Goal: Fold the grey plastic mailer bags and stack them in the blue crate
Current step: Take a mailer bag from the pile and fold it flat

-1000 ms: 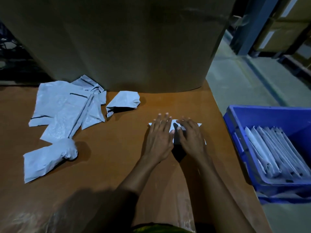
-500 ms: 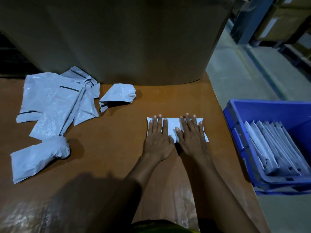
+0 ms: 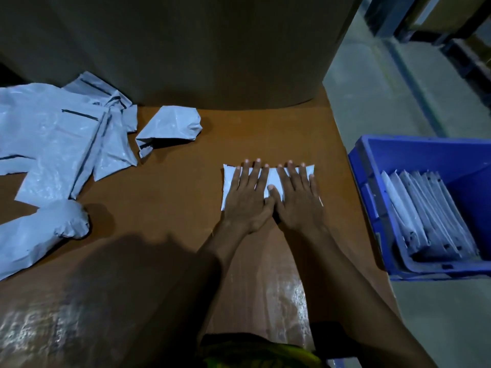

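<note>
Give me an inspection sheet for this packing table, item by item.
Surface: brown table top, glossy patches near the front edge.
Job's things: small folded grey plastic mailer bag flat on the table; folded mailers standing in a row in the blue plastic crate off the table's right edge; unfolded grey mailers heaped at left; one crumpled mailer beside them.
Clutter: nothing seen.
Grips: left hand and right hand flat, fingers straight, pressing the folded bag.
Cables: nothing seen.
Surroundings: large brown cardboard wall behind the table; grey concrete floor; blue rack posts at far right.
</note>
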The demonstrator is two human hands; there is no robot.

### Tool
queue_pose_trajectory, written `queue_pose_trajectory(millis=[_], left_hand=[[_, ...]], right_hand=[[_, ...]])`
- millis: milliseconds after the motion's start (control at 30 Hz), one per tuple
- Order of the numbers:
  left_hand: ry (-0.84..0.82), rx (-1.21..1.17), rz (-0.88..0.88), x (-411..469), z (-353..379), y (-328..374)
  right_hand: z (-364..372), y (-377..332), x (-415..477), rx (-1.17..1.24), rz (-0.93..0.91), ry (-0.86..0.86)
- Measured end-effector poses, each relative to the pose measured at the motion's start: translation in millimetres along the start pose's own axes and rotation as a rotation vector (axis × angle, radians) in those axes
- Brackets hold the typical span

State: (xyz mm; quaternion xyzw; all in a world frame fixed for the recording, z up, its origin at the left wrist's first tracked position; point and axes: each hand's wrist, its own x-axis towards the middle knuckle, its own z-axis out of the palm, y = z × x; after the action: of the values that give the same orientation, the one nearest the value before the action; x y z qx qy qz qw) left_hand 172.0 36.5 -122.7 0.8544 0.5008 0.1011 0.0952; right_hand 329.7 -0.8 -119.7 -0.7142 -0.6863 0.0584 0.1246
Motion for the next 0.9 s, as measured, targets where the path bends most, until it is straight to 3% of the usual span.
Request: queue_pose_trajectory(millis=[433,900], left_hand=[[-0.154,0.032,-0.063,26.5,-2.6,-11.5],[-0.109,0.039,-0.025,5.6,1.9,-13.8]], right_hand=[[-2.6,0.6,28.8,-0.005,0.011,-0.04],[0.6,4.9,12.6,-0.012,-0.025,-0.03]])
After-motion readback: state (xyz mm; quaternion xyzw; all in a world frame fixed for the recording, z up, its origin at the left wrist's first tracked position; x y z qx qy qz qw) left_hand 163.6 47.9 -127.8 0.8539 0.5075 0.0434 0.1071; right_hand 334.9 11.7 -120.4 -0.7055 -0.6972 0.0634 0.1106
